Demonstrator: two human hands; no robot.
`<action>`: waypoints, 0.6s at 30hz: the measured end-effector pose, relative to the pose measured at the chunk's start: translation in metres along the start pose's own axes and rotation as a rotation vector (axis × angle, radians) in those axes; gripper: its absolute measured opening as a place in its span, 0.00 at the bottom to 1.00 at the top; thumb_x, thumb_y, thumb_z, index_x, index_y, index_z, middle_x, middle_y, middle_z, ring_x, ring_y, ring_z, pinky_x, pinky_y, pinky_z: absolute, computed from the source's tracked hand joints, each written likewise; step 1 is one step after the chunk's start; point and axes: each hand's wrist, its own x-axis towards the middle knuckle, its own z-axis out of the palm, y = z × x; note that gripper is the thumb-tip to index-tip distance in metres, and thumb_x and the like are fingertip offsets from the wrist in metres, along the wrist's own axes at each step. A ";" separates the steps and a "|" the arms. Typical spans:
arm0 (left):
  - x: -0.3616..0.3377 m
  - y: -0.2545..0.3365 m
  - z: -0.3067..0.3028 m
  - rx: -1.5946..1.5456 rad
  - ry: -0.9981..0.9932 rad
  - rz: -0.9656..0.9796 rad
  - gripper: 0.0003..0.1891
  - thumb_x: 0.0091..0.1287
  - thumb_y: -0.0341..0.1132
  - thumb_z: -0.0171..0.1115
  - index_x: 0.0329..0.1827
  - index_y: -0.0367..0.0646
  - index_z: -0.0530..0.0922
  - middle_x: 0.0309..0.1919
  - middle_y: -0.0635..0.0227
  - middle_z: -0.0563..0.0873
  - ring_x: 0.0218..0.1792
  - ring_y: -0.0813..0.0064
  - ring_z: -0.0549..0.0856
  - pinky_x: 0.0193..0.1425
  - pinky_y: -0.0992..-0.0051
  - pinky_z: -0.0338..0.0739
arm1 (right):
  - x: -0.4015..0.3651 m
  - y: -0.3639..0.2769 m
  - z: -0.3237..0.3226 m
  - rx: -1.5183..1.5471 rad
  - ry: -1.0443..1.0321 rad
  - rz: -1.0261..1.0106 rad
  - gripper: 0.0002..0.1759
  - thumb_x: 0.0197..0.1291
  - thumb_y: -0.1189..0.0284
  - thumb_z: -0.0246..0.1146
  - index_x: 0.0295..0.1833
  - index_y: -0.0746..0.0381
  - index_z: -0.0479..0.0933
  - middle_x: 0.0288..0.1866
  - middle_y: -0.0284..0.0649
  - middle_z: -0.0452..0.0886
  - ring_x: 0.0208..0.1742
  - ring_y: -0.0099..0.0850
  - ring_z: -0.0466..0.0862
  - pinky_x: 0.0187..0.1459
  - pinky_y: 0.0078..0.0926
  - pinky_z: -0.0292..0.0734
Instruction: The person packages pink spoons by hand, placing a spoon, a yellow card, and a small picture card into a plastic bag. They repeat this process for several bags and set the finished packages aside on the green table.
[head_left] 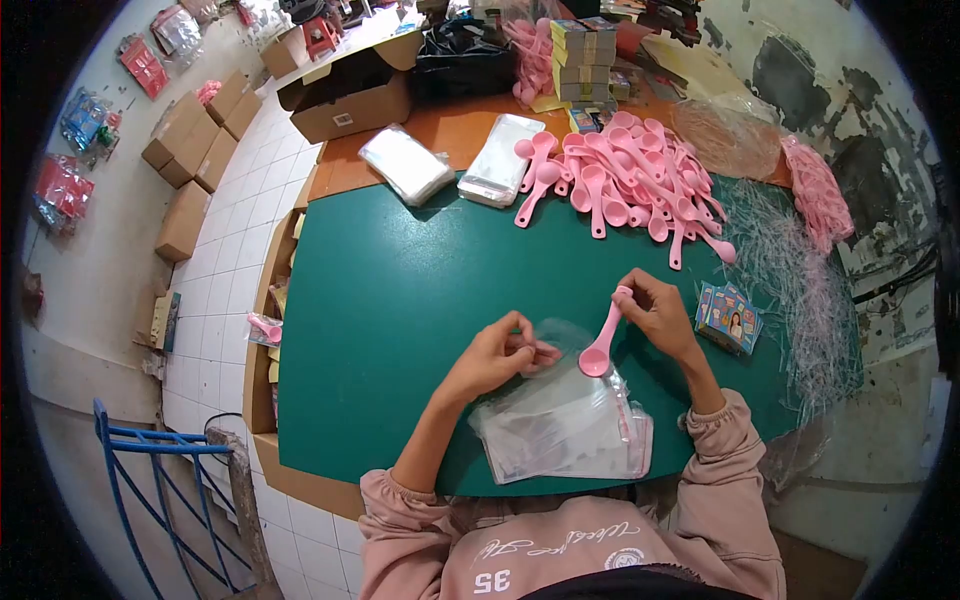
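My right hand [650, 308] is closed on the handle end of a pink measuring spoon [605, 342], its bowl hanging down. Left of it, my left hand [500, 355] pinches a clear plastic bag [556, 345], which bulges out beside the fingers. The spoon's bowl is near the bag's right side. Under both hands, a stack of clear plastic bags [560, 425] lies on the green table top [400, 320] at its front edge. To the right of my right hand are small printed cards [728, 318] in a little pile.
A heap of pink spoons [640, 175] covers the back right. Two packs of clear bags, one white-looking pack [406, 165] and another pack [502, 160], lie beside it. Card stacks [584, 60] and an open cardboard box [350, 90] stand behind. Shredded clear plastic [790, 290] hangs along the right edge.
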 end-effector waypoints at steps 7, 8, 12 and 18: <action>0.002 0.012 0.003 -0.157 0.097 -0.113 0.13 0.62 0.30 0.60 0.45 0.37 0.66 0.37 0.56 0.84 0.36 0.78 0.82 0.40 0.80 0.76 | 0.000 -0.014 0.015 0.152 0.435 -0.042 0.07 0.59 0.74 0.59 0.41 0.66 0.73 0.26 0.33 0.78 0.28 0.17 0.77 0.30 0.15 0.73; 0.002 0.011 0.002 -0.107 0.111 -0.112 0.15 0.62 0.30 0.61 0.47 0.36 0.67 0.36 0.57 0.85 0.35 0.79 0.82 0.39 0.81 0.76 | -0.001 -0.017 0.018 0.151 0.432 -0.041 0.07 0.59 0.74 0.59 0.41 0.66 0.73 0.26 0.33 0.78 0.28 0.17 0.77 0.30 0.15 0.73; 0.002 0.008 0.004 -0.061 0.156 -0.101 0.18 0.61 0.31 0.62 0.52 0.36 0.70 0.34 0.62 0.85 0.35 0.82 0.81 0.37 0.83 0.74 | -0.007 -0.027 0.025 0.208 0.424 -0.112 0.08 0.57 0.76 0.61 0.41 0.67 0.72 0.31 0.36 0.79 0.31 0.19 0.79 0.33 0.16 0.75; 0.003 0.007 0.011 -0.033 0.076 -0.053 0.18 0.64 0.35 0.58 0.55 0.36 0.72 0.36 0.64 0.84 0.36 0.83 0.80 0.42 0.83 0.73 | -0.010 -0.033 0.036 0.223 0.258 -0.071 0.09 0.57 0.77 0.62 0.41 0.67 0.71 0.31 0.37 0.79 0.32 0.19 0.79 0.35 0.16 0.75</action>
